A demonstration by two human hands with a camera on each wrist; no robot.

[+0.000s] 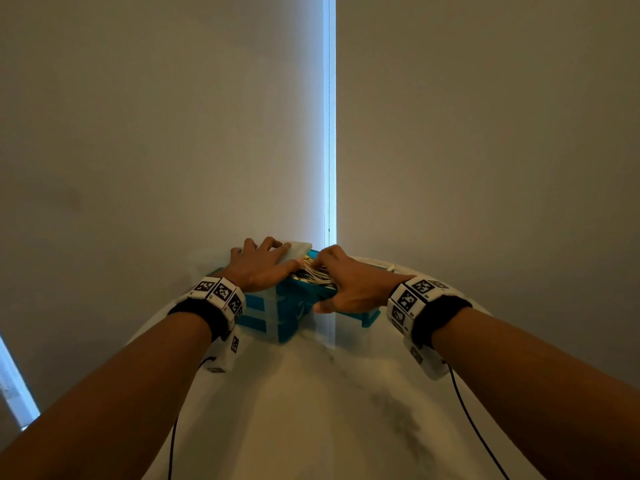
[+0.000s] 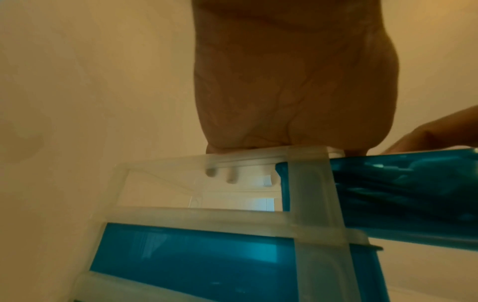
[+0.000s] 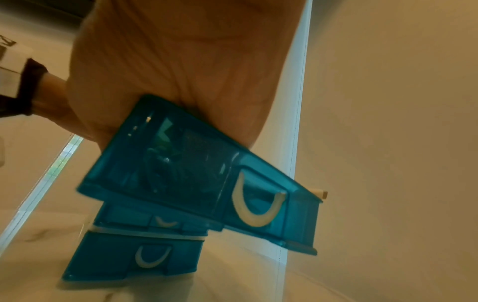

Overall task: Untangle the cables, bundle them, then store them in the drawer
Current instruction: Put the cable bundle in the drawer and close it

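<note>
A small drawer unit [image 1: 277,320] with a translucent white frame [image 2: 308,194] and teal drawers stands at the far edge of the table. Its top drawer [image 1: 349,315] is pulled out toward me. A bundle of pale cables [image 1: 313,271] lies inside it and shows dimly through the teal wall [image 3: 165,169]. My left hand [image 1: 263,265] rests flat on the unit's top, fingers spread. My right hand [image 1: 346,285] sits over the pulled-out drawer [image 3: 181,163], fingers curled down onto the cables and thumb against the drawer's outer side. The palm [image 3: 181,61] hides the fingertips in the right wrist view.
The unit stands on a round white marbled table [image 1: 311,410]. Two lower teal drawers [image 3: 134,255] with white loop handles are pushed in. A pale blind with a bright vertical gap [image 1: 329,133] rises right behind the unit. A white plug end [image 3: 320,193] pokes out past the drawer.
</note>
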